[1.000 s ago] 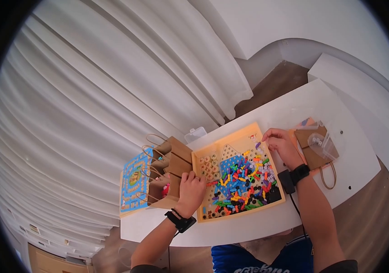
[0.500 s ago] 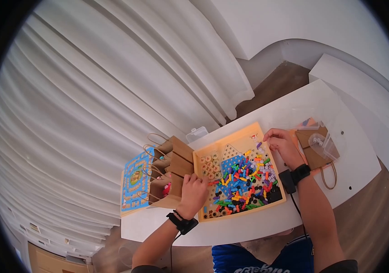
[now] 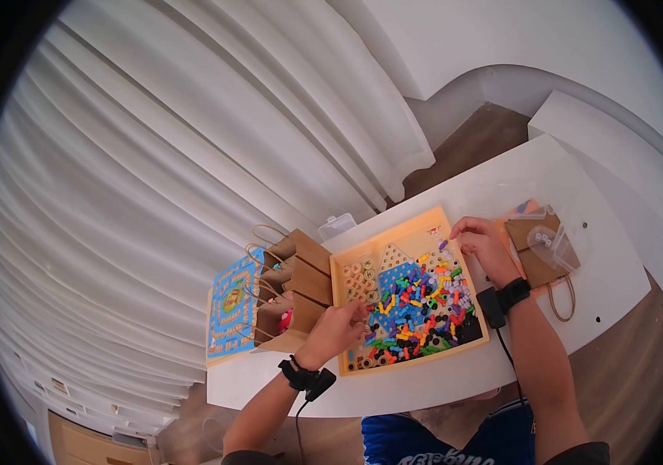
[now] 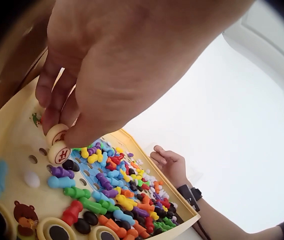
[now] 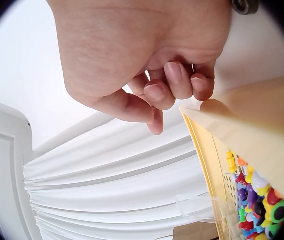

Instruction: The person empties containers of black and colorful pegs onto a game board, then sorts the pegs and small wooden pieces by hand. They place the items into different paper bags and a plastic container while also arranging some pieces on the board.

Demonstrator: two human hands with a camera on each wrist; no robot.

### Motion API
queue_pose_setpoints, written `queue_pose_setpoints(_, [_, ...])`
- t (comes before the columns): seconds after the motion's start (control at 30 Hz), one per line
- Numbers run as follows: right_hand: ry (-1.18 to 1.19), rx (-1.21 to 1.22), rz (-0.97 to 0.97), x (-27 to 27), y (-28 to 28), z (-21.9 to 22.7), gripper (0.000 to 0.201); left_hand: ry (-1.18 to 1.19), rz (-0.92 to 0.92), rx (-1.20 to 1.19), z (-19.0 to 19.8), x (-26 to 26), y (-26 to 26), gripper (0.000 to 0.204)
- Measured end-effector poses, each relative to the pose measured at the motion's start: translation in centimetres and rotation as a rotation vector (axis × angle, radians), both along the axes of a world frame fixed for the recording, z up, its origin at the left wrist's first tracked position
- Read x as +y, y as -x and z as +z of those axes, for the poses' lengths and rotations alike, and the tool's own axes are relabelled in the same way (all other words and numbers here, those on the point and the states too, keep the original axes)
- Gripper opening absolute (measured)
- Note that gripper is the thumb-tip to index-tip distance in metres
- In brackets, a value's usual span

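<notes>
My left hand (image 3: 334,335) is over the near left part of a yellow-rimmed tray (image 3: 417,370). In the left wrist view its thumb and fingers pinch a pale round disc (image 4: 57,133) with a red mark; a second disc (image 4: 59,153) lies against it, and whether that one is gripped too I cannot tell. Colourful pegs (image 4: 127,201) lie heaped beside them. At the tray's far right corner hangs my right hand (image 3: 486,249), its fingers (image 5: 154,92) loosely curled around nothing in the right wrist view.
Brown paper bags (image 3: 310,280) with handles stand left of the tray, beside a blue patterned board (image 3: 231,298). On the right lie a flat brown bag (image 3: 537,267) and a clear plastic box (image 3: 552,246). A small clear container (image 3: 337,225) sits behind the tray.
My left hand has shifted from the bag side of the tray's left edge rightward, over the tray's inside. The right hand has stayed about where it was.
</notes>
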State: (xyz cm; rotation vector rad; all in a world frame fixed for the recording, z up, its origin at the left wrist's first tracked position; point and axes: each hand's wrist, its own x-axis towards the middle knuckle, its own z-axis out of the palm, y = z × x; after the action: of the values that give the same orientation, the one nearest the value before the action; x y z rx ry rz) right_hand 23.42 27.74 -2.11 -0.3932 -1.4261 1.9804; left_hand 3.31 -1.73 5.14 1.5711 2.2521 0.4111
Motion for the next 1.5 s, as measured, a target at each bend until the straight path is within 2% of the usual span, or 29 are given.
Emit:
queue_pose_setpoints(0.23, [0.003, 0.006, 0.009, 0.0, -0.1, 0.1, 0.011, -0.022, 0.006, 0.051, -0.3, -0.3, 0.4, 0.018])
queue_pose_setpoints(0.33, [-0.005, 0.005, 0.016, 0.1, -0.1, 0.0, 0.011, -0.065, -0.029, -0.015, -0.5, -0.5, 0.8, 0.018])
queue_pose_setpoints(0.4, [-0.001, -0.001, 0.016, 0.0, -0.1, 0.1, 0.011, -0.082, -0.026, 0.138, 0.1, -0.4, 0.3, 0.019])
queue_pose_setpoints(0.5, [0.002, -0.005, 0.012, 0.0, -0.1, 0.2, 0.011, -0.081, -0.021, 0.141, 0.9, -0.3, -0.3, 0.017])
queue_pose_setpoints(0.7, [0.006, -0.003, 0.011, -0.3, -0.2, 0.4, 0.011, -0.045, -0.084, 0.032, 0.0, -0.4, -0.4, 0.019])
queue_pose_setpoints(0.93, [-0.009, 0.006, 0.018, 0.0, -0.1, 0.1, 0.011, 0.005, -0.053, 0.069, 0.1, -0.2, -0.9, 0.022])
queue_pose_setpoints(1.2, [-0.013, -0.004, 0.012, 0.1, 0.0, -0.1, 0.011, 0.02, -0.118, 0.144, -0.7, -0.5, -0.7, 0.026])
queue_pose_setpoints(1.4, [-0.009, -0.01, 0.007, -0.2, -0.1, 0.4, 0.011, 0.11, -0.069, 0.251, -0.3, -0.3, -1.7, 0.029])
queue_pose_setpoints(1.5, [-0.008, -0.008, 0.01, 0.0, 0.0, 0.0, 0.011, 0.079, -0.034, 0.258, -0.1, 0.1, -1.6, 0.027])
